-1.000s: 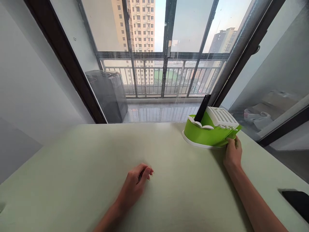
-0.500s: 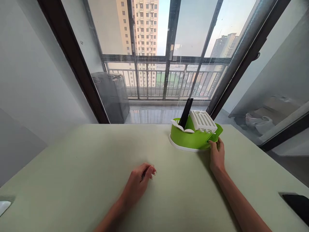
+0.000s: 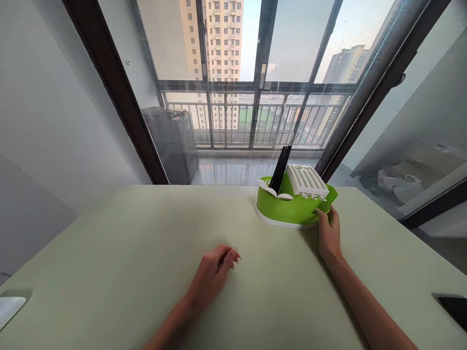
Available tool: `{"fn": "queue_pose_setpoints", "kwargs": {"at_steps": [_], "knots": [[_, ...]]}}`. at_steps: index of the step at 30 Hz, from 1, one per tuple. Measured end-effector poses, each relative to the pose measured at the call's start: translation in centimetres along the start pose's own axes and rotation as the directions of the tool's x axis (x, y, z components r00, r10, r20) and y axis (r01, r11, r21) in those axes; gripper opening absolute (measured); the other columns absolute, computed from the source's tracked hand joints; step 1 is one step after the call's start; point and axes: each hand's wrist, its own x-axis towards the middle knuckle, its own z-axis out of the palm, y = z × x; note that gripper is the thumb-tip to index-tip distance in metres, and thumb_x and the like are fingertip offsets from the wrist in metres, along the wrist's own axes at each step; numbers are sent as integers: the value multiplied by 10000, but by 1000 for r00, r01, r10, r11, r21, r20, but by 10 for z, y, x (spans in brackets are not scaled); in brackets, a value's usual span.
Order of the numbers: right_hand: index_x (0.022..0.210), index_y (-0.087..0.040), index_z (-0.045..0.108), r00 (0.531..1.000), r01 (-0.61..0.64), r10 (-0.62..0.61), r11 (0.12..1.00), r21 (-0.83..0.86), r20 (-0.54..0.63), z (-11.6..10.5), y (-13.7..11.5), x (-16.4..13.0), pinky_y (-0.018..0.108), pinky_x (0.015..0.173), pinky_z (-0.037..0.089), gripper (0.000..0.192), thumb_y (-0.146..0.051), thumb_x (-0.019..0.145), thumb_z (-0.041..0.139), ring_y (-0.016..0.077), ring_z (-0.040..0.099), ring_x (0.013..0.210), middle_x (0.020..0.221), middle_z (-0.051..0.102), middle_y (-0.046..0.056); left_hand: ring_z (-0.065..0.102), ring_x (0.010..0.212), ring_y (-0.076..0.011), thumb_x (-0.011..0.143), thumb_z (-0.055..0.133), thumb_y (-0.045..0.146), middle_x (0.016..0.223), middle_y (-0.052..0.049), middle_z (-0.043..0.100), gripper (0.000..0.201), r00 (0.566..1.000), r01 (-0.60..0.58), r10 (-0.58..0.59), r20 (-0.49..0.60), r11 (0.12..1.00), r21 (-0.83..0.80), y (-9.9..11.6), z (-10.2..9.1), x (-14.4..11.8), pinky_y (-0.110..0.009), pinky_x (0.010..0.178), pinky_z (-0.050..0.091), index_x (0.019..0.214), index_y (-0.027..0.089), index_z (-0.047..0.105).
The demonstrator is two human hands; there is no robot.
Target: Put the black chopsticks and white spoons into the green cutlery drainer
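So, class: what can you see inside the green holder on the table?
Inside the green holder stand black chopsticks, beside white spoons and a white slotted insert. The holder's wall hides their lower ends and its floor. The right hand grips its near corner.

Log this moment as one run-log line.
right hand: grips edge of green plastic drainer rack holding black chopsticks | left hand: rests curled on pale green table, empty

A high-rise flat: beyond the table (image 3: 109, 253), glass doors open onto a railed balcony (image 3: 255, 121) facing apartment towers (image 3: 222, 43).
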Motion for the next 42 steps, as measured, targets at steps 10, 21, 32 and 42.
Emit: {"fn": "queue_pose_setpoints", "kwargs": {"at_steps": [10,21,32,42], "knots": [[1354,-185,570,1000,16,-16,1000,15,1,5,7,11,406,1045,441,639,-518,818,673,259,570,1208,1323,634,90,633,733,-155,1066,423,471,846,-37,723,425,1000,28,-28,-1,1000,0,4,-1,-2,-259,694,456,871,202,687],[1266,-226,589,999,11,-13,999,44,41,10,10,11,377,1024,422,528,-434,785,651,225,567,1145,1229,639,22,603,708,-154,1061,425,476,816,-40,705,431,999,44,-44,0,999,22,3,-4,-3,-259,686,446,868,200,695],[1286,-227,563,986,3,-5,1000,10,164,19,0,-16,387,1037,426,559,-490,807,677,244,571,1167,1241,636,45,623,719,-163,1054,428,486,820,-30,707,434,999,29,-28,-15,999,19,5,-2,-3,-271,718,481,845,214,695],[1240,-248,538,961,54,-44,998,-30,274,19,1,-26,383,985,423,472,-456,834,661,240,545,1098,1180,605,30,630,729,-156,1051,434,517,824,-41,713,457,997,33,-39,-63,995,-91,1,-2,1,-267,704,482,843,195,684]]}}
